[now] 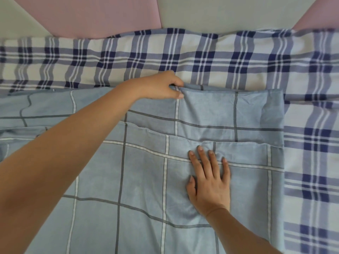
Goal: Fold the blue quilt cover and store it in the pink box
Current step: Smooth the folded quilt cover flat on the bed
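The blue quilt cover [139, 171], pale blue with a grid of white and grey lines, lies spread in layers over the bed and fills the lower middle of the view. My left hand [161, 87] reaches across to its far edge and pinches that folded edge between thumb and fingers. My right hand [211, 180] lies flat on an upper layer near the right side, fingers straight and spread, pressing the cloth down. The pink box is not in view.
Under the cover is a plaid sheet [201, 59] in white and navy, showing along the far side and the right. Behind the bed stands a padded headboard with pink panels [88, 15] and grey ones.
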